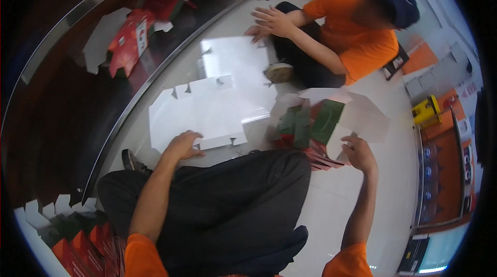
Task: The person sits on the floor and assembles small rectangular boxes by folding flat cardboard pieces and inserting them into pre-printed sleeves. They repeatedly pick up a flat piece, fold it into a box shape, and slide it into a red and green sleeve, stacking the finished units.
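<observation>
On the floor ahead of me lies a white flat cardboard blank (199, 111) with notched edges. My left hand (182, 146) rests at its near edge, fingers bent and apart, gripping nothing that I can see. To the right stands a bunch of partly folded cartons (326, 121), red and green with white panels, their outlines partly blurred. At the right side of these cartons is my right hand (360, 154). Its fingers are curved and apart beside a white panel; any contact is hard to make out.
Across from me sits a co-worker in an orange shirt (370, 57), hands raised over another white blank (238, 59). Red and white cardboard (127, 41) lies on the dark surface at left. More folded cartons (85, 243) stand at lower left. Shelving (442, 173) lines the right.
</observation>
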A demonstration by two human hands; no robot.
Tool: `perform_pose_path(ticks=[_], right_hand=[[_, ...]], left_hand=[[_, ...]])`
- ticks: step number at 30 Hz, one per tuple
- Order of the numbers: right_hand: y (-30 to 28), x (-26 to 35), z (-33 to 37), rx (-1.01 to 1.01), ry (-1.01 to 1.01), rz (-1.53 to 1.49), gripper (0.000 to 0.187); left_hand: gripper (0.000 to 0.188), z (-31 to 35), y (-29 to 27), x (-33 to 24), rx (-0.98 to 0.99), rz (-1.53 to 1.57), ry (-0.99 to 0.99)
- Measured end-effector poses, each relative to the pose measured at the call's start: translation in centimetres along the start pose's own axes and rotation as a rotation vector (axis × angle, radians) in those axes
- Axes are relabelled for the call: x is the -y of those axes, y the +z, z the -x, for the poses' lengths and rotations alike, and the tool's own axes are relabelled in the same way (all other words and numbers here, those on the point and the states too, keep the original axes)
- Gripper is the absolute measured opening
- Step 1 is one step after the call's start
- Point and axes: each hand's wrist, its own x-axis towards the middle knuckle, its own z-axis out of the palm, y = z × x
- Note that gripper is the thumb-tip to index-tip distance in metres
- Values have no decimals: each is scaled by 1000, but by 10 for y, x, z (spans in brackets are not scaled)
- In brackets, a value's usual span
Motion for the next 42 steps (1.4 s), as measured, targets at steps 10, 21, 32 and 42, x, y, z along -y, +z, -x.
perform_pose_path(ticks=[10, 21, 32, 42], right_hand=[[-22, 217, 2, 342, -190, -501, 36], [192, 201, -132, 163, -233, -556, 51], [168, 243, -113, -132, -574, -700, 20], [172, 259, -97, 102, -690, -529, 12]], left_hand=[[36, -15, 16, 14, -53, 285, -92], [18, 4, -40, -26, -490, 453, -106], [25, 18, -62, -40, -264, 768, -25], [22, 23, -53, -45, -203, 775, 8]])
